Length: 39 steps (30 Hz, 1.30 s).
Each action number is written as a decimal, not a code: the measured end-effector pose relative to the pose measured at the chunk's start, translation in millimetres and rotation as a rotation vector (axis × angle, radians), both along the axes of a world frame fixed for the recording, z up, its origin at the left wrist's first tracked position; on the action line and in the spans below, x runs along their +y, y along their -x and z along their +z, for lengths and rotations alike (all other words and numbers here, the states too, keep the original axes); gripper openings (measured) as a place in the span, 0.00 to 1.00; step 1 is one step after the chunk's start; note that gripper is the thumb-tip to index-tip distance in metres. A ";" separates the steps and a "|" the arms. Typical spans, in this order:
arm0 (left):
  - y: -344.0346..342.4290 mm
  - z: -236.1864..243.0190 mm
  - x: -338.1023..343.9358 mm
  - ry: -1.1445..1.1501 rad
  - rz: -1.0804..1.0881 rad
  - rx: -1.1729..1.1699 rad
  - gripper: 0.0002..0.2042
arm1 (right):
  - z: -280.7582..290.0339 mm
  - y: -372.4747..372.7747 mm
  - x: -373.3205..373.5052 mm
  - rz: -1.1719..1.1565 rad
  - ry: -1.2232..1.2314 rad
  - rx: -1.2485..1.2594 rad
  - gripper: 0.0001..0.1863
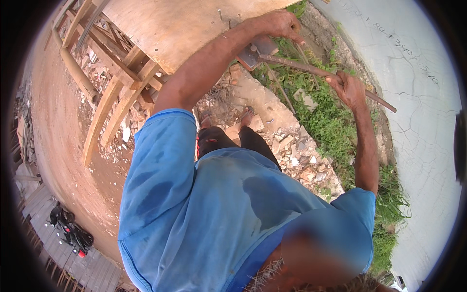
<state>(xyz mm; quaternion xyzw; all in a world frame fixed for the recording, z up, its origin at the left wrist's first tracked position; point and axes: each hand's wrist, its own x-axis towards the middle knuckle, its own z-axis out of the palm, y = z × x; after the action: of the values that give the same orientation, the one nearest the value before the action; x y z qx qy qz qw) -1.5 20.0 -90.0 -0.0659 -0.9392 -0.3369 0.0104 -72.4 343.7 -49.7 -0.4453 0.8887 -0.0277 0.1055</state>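
Note:
My right hand (348,90) is closed round the long brown handle of a hammer (304,67). The handle's free end sticks out to the right, toward the wall, and its dark head lies by the board's edge. Reaching across the top, my left hand (281,24) is closed just above the hammer head, thumb and fingers drawn together. Whatever is in that hand, if anything, is too small to make out. Under my left forearm lies a large wooden board (160,29), with a nail (220,14) standing up from it. A dark piece with an orange edge (248,58) sits beside the hammer head.
Wooden beams (116,97) lean in a frame at the left, with a dirt road beyond. Broken rubble (296,155) lies round my feet. Green weeds (321,117) grow along a cracked pale wall (418,136) at the right. A motorcycle (70,228) is parked lower left.

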 end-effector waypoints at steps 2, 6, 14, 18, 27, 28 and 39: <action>2.5 1.3 -1.6 0.094 -0.024 0.037 0.30 | -2.5 -6.2 1.2 -0.037 0.014 0.045 0.43; 4.3 2.8 -6.5 -0.081 0.005 -0.029 0.22 | -2.4 -29.6 9.9 -0.136 0.007 0.036 0.43; 19.7 -12.5 -6.1 -0.056 -0.007 0.045 0.27 | -14.3 -170.4 30.2 -0.564 0.074 -0.043 0.43; 28.3 -20.8 -4.4 -0.134 -0.054 0.099 0.28 | -8.2 -225.6 15.3 -0.800 0.003 -0.148 0.45; 52.0 -34.1 -0.9 -0.078 -0.158 0.234 0.26 | -9.3 -293.9 -18.8 -1.012 0.061 -0.067 0.46; 52.7 -33.8 -1.0 -0.105 -0.191 0.206 0.26 | -10.5 -299.6 -22.7 -1.025 0.077 -0.057 0.46; 47.1 -17.3 4.8 -0.049 -0.087 0.244 0.27 | -5.7 -331.5 -51.6 -1.136 0.063 0.025 0.50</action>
<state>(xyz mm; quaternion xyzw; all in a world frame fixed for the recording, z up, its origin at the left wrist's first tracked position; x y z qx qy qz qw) -48.6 24.8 -107.3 -0.1468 -0.9187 -0.3493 0.1115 259.1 292.1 -55.4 0.0992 0.9886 -0.1012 0.0504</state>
